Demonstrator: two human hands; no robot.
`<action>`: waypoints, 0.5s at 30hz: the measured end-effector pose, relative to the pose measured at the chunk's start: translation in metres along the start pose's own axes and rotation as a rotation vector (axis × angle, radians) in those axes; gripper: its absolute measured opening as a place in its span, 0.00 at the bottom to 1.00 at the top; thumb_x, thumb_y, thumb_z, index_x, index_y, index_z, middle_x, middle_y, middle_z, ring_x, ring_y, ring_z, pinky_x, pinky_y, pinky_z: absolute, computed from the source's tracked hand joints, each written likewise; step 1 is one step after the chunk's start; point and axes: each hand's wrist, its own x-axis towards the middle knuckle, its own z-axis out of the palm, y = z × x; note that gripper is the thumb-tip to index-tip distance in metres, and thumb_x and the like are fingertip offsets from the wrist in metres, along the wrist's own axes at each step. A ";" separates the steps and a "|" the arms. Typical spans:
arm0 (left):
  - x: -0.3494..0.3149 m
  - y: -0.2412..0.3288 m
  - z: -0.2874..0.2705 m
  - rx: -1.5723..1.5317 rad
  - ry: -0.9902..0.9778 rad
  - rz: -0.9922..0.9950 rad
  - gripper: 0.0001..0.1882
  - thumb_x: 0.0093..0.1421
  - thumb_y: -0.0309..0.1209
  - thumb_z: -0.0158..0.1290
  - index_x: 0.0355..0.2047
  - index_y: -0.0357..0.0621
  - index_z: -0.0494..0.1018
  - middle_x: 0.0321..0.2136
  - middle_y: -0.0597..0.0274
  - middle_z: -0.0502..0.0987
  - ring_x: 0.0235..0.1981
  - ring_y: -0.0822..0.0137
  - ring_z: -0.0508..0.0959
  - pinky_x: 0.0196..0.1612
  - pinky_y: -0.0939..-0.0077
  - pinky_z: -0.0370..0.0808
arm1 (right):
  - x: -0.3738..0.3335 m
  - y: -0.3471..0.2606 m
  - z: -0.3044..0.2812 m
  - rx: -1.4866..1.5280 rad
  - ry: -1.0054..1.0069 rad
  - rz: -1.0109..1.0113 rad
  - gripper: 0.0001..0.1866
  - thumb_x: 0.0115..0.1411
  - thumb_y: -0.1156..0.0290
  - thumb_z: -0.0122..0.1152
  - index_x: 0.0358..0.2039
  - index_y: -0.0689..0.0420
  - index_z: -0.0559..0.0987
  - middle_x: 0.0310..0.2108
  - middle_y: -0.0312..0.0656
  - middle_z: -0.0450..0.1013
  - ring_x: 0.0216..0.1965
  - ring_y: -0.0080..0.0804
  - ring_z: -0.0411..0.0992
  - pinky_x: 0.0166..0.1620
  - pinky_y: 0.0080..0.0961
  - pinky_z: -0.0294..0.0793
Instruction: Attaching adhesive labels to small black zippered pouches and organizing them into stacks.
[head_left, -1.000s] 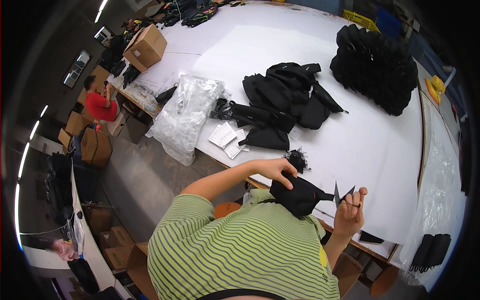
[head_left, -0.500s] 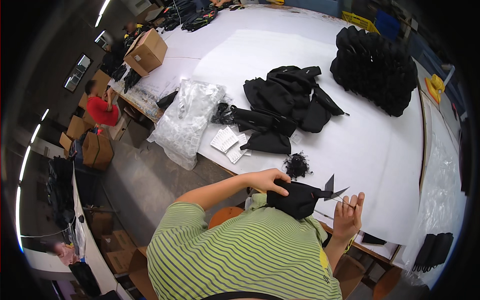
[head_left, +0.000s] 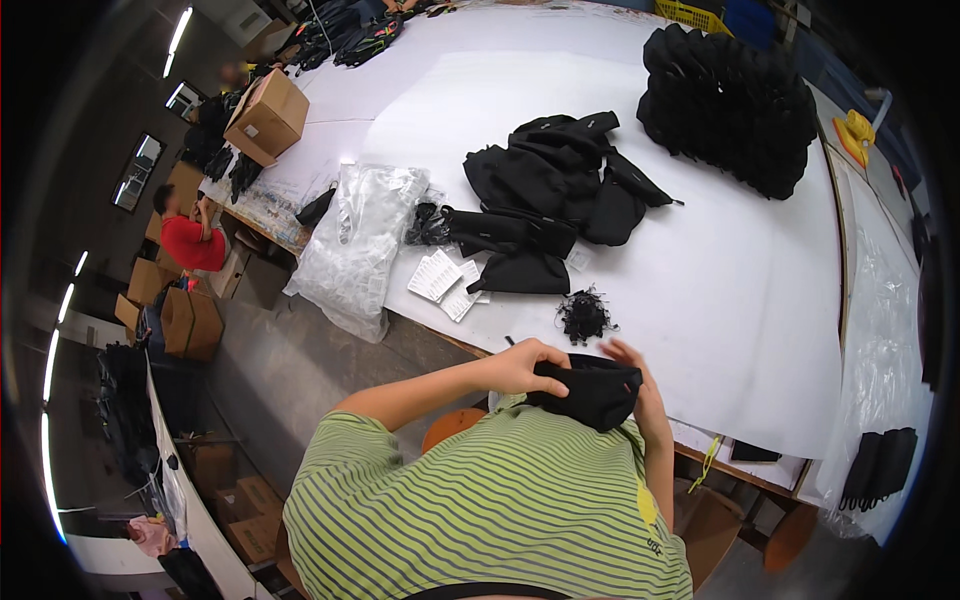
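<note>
A black fabric pouch (head_left: pixel 590 393) with a small red tag is held close against my striped shirt, at the near edge of the table. My left hand (head_left: pixel 528 368) is closed on its left end, thumb on the near side. A thin dark tip sticks up beside that hand's knuckles. My right hand (head_left: pixel 648 393) is at the pouch's right end, its fingertips blurred above the top edge; whether it grips the pouch is unclear. The scissors are not visible. Just beyond the pouch lies a tangle of black scraps (head_left: pixel 586 316).
On the white table (head_left: pixel 730 300) lie a heap of black pouches (head_left: pixel 560 165), white label sheets (head_left: pixel 437 275) and a clear plastic bag (head_left: pixel 365 240). A large black stack (head_left: pixel 725 110) stands far right. A cardboard box (head_left: pixel 268 117) sits far left, near a person in red (head_left: pixel 193 240).
My right hand has moved left from beside the pouch to its right end. The open scissor blades at the pouch's tab are out of sight. The view has shifted slightly.
</note>
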 end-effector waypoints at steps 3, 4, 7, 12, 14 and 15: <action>-0.010 -0.001 0.002 -0.006 -0.026 -0.080 0.13 0.52 0.34 0.59 0.31 0.37 0.72 0.24 0.68 0.73 0.29 0.79 0.68 0.34 0.82 0.66 | 0.000 0.015 -0.016 -0.001 -0.076 0.221 0.24 0.55 0.72 0.43 0.54 0.62 0.64 0.52 0.43 0.65 0.53 0.30 0.62 0.56 0.21 0.55; -0.012 -0.001 -0.001 -0.006 -0.026 -0.082 0.13 0.52 0.34 0.59 0.31 0.37 0.72 0.24 0.68 0.73 0.29 0.79 0.68 0.34 0.82 0.66 | -0.004 0.020 -0.017 -0.095 -0.043 0.179 0.20 0.56 0.71 0.45 0.50 0.61 0.68 0.47 0.43 0.68 0.47 0.29 0.65 0.51 0.21 0.60; -0.018 -0.004 -0.007 -0.025 -0.039 -0.173 0.14 0.53 0.35 0.59 0.32 0.36 0.72 0.25 0.68 0.73 0.29 0.79 0.68 0.34 0.82 0.66 | -0.005 0.034 -0.027 -0.515 -0.013 0.177 0.13 0.58 0.70 0.48 0.41 0.60 0.73 0.34 0.43 0.73 0.35 0.27 0.69 0.38 0.22 0.66; -0.020 -0.022 -0.013 -0.179 -0.007 -0.294 0.19 0.55 0.40 0.57 0.37 0.35 0.73 0.28 0.66 0.74 0.31 0.78 0.69 0.36 0.81 0.67 | -0.006 0.026 -0.010 -0.712 0.273 0.219 0.09 0.57 0.67 0.55 0.30 0.60 0.76 0.14 0.38 0.66 0.15 0.21 0.58 0.22 0.21 0.58; -0.019 -0.024 -0.015 -0.136 0.013 -0.285 0.19 0.55 0.41 0.56 0.36 0.35 0.73 0.27 0.66 0.74 0.30 0.78 0.69 0.35 0.80 0.67 | -0.005 0.025 -0.018 -0.775 0.303 0.121 0.10 0.56 0.66 0.57 0.29 0.60 0.76 0.14 0.35 0.64 0.15 0.18 0.55 0.21 0.17 0.56; -0.019 -0.023 -0.014 -0.098 0.034 -0.277 0.19 0.55 0.41 0.56 0.35 0.34 0.73 0.26 0.66 0.73 0.29 0.78 0.68 0.35 0.80 0.67 | -0.006 0.018 -0.020 -0.765 0.315 0.115 0.09 0.56 0.66 0.57 0.29 0.60 0.76 0.14 0.33 0.62 0.15 0.17 0.54 0.21 0.17 0.56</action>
